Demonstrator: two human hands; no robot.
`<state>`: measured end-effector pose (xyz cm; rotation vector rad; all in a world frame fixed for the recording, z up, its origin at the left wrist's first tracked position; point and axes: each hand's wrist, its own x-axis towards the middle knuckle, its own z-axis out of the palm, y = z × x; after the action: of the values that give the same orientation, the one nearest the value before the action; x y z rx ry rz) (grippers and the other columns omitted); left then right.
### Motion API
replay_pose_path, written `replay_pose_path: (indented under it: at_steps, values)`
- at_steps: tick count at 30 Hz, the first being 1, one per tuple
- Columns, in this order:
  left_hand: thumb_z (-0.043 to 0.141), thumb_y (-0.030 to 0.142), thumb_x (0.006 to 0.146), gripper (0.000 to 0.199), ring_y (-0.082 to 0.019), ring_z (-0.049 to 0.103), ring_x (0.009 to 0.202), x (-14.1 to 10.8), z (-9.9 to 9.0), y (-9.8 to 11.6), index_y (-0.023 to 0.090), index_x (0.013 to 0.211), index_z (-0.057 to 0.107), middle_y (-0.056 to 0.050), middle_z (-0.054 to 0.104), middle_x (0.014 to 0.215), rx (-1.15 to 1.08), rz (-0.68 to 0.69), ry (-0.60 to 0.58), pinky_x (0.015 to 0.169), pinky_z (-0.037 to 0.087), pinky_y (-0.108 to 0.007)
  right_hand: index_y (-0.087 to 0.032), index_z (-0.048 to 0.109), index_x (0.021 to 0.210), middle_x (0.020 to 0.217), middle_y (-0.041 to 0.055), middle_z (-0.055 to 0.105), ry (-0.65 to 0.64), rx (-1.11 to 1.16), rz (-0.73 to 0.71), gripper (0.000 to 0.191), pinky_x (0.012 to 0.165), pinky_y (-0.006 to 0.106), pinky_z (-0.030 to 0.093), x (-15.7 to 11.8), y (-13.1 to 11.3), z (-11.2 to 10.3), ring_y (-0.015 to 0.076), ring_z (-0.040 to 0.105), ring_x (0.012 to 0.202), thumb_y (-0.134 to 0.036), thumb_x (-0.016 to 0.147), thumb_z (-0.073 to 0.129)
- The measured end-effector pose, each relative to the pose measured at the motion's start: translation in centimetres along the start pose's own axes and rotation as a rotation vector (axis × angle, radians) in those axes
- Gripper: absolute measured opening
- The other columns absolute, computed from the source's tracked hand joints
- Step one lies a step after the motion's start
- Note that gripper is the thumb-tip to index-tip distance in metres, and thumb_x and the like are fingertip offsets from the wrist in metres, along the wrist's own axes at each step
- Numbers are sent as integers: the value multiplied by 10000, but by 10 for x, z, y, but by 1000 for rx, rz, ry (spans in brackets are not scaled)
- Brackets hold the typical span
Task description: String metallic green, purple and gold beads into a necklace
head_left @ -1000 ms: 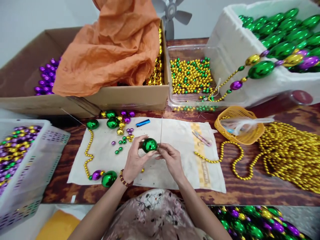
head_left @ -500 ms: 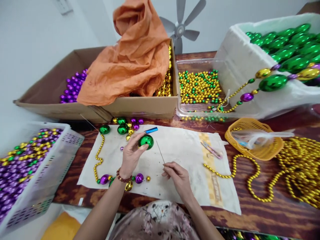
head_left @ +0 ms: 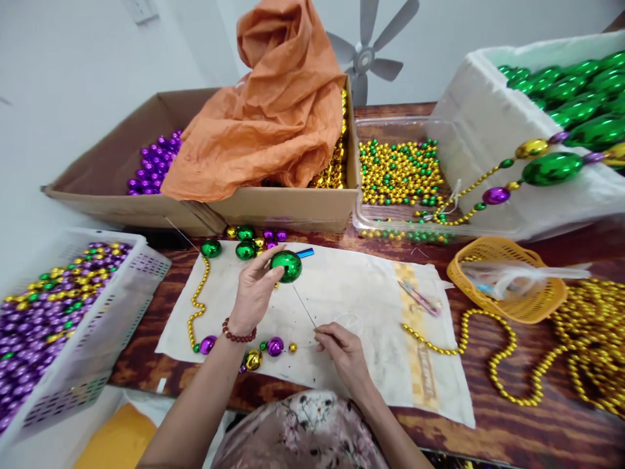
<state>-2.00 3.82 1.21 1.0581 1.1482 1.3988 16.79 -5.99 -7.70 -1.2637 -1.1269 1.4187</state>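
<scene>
Raised over the white cloth (head_left: 342,280), my left hand (head_left: 256,286) holds a large shiny green bead (head_left: 286,266) between thumb and fingers. My right hand (head_left: 339,348) pinches a long thin needle (head_left: 305,307), its tip pointing up and left below the bead, apart from it. A pale thread runs near the right hand toward a small gold bead (head_left: 293,348). Beside that lie a purple bead (head_left: 275,346) and a larger gold bead (head_left: 254,359). From there the strand passes behind my left wrist to a gold bead chain (head_left: 196,303) on the left.
Loose beads (head_left: 245,250) and a blue piece (head_left: 305,253) lie behind my left hand. Snips (head_left: 418,298) rest on the cloth's right side. Around stand a white bead basket (head_left: 146,280), a cardboard box (head_left: 293,208), a clear bin (head_left: 390,225), a foam box (head_left: 454,124) and a yellow basket (head_left: 508,306).
The green bead in my left hand has turned and risen slightly. My right hand and the needle have shifted a little down and left. The whole view has swung slightly left.
</scene>
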Motion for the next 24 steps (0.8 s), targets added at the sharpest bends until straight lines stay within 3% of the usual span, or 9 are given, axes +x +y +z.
replay_pose_path:
  at_steps: [12, 18, 24]
  values:
    - [835, 331, 724, 392, -165, 666, 932, -4, 4, -4, 265, 1106, 779, -50, 751, 1098, -139, -73, -5, 825, 541, -266, -208, 756, 803, 634, -7, 645, 8, 21, 11, 123, 570, 254, 496, 0, -1, 1, 144, 610, 557, -306, 826, 686]
    - [812, 312, 749, 387, -206, 649, 1045, -13, 7, -5, 259, 1131, 776, -71, 721, 1179, -86, -52, -40, 864, 539, -281, -208, 758, 819, 658, -14, 657, 12, 70, -6, 107, 575, 238, 467, 2, -3, 7, 119, 604, 558, -276, 847, 681]
    - [789, 298, 777, 376, -200, 659, 1018, -25, 12, -5, 266, 1151, 767, -65, 708, 1198, -11, -14, -96, 857, 549, -278, -200, 753, 819, 667, -8, 661, 28, 107, -41, 127, 553, 237, 442, 6, -17, 13, 118, 611, 563, -285, 869, 673]
